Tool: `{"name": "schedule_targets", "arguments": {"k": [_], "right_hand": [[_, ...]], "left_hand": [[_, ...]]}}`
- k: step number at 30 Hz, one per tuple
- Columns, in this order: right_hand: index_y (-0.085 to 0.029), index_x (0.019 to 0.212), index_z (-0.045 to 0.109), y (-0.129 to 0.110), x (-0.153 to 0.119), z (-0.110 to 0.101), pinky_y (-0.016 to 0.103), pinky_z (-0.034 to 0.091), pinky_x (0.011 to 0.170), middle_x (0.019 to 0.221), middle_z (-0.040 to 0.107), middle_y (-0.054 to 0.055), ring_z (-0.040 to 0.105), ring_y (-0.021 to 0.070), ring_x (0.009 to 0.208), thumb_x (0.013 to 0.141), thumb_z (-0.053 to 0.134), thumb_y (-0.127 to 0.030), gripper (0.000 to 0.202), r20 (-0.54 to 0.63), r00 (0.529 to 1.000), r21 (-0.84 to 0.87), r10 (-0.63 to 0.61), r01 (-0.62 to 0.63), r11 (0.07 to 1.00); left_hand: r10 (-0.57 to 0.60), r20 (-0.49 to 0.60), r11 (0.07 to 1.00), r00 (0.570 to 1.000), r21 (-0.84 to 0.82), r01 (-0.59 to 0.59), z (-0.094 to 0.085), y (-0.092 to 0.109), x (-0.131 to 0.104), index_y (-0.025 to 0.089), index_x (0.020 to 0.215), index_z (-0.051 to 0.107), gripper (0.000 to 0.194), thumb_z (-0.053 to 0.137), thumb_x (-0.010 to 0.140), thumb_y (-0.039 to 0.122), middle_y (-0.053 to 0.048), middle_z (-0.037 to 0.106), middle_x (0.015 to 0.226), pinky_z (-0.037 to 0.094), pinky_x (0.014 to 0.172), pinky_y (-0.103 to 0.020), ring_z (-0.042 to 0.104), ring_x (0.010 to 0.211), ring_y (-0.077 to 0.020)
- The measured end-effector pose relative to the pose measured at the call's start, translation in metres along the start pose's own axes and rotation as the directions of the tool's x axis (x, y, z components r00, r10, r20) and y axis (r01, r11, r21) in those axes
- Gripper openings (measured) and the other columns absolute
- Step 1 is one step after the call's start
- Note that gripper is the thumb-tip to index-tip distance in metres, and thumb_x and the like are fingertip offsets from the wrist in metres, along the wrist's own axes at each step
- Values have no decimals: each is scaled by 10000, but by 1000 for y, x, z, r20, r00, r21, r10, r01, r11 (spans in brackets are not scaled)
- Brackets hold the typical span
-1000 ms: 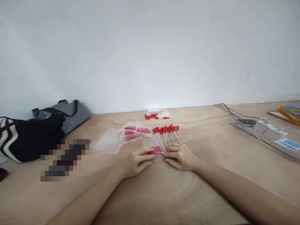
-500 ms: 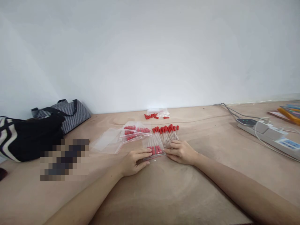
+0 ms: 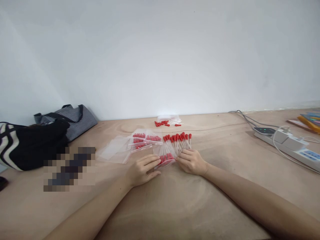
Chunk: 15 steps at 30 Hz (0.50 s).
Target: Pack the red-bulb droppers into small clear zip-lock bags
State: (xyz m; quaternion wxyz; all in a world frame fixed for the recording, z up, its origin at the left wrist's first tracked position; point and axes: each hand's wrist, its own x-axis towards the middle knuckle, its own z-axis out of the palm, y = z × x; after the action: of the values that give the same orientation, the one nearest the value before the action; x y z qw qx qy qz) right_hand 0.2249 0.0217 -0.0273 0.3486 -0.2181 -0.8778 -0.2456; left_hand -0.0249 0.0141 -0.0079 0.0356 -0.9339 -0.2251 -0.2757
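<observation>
A clear zip bag (image 3: 165,162) with several red-capped droppers in it lies between my hands, its opening edge toward me. My left hand (image 3: 144,170) rests at the bag's left edge, fingertips on it and thumb spread apart. At its right edge my right hand (image 3: 192,162) has its fingers pressed together on the plastic. Just beyond, loose droppers with red bulbs (image 3: 183,136) and clear stems fan out. Filled bags of red-capped droppers (image 3: 140,140) lie behind my left hand, beside flat clear bags (image 3: 113,150).
Small red bulbs (image 3: 162,123) and clear plastic (image 3: 172,118) lie near the wall. A power strip (image 3: 287,141) with cables is at the right, by colourful items (image 3: 310,122). Black (image 3: 37,145) and striped bags (image 3: 81,125) and a blurred dark object (image 3: 71,170) are at the left.
The near edge of the bag has tilted and bunched up toward my right hand. The fingers of my right hand have drawn closer together.
</observation>
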Motion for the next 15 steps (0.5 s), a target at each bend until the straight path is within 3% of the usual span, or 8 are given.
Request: {"name": "schedule_targets", "arguments": {"k": [3, 7, 15], "right_hand": [[-156, 765, 614, -1, 0, 0, 254, 280, 494, 581, 541, 28, 445, 119, 574, 813, 422, -154, 197, -30, 999, 32, 44, -43, 999], [-166, 763, 611, 0, -1, -1, 254, 287, 506, 598, 561, 25, 443, 123, 589, 807, 451, -176, 167, -19, 998, 44, 59, -58, 997], [-192, 813, 606, -13, 15, 7, 263, 272, 527, 727, 601, 20, 449, 126, 670, 812, 478, -266, 147, -36, 999, -30, 6, -7, 1000]], "left_hand": [[99, -72, 987, 992, 132, -88, 2, -2, -2, 187, 986, 605, 197, 500, 820, 193, -64, 665, 949, 515, 797, -313, 624, 875, -179], [163, -51, 958, 985, 249, -145, 0, -3, -1, 203, 896, 621, 192, 445, 838, 155, -42, 686, 856, 545, 674, -295, 651, 755, -169], [333, -171, 914, 927, 299, -274, -2, 1, 12, 144, 811, 586, 113, 496, 800, 77, -42, 677, 699, 534, 608, -288, 628, 616, -148]]}}
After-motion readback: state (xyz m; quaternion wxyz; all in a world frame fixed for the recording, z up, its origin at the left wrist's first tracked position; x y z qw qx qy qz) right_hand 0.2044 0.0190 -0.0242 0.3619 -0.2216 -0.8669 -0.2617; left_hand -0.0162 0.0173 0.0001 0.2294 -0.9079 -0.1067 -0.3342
